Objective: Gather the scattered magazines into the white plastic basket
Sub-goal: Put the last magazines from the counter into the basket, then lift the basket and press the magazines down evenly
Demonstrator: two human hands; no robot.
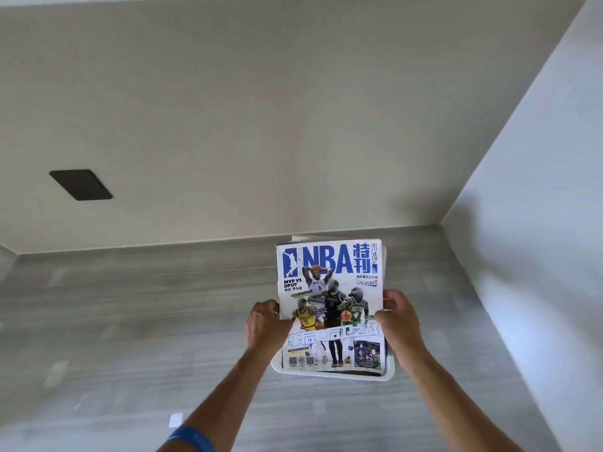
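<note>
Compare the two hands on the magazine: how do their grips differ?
The left hand grips the magazine at its left edge, knuckles toward the camera; the right hand grips the right edge, with its thumb on the cover. The left arm wears a blue wristband; the right is bare. Both hold it over the basket.

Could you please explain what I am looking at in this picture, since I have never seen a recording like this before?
There is no machine here: a person wears one wide-angle camera on the head, looking forward and down, so the two bare arms are their own. The left hand and the right hand each grip a side edge of a stack of magazines, thumbs on the NBA cover on top; the other fingers are hidden behind it. The stack's lower end sits in a white plastic basket, of which only the near rim shows. The basket stands on a grey wood-look floor near a corner of the walls. A blue wristband is on the left arm.
</note>
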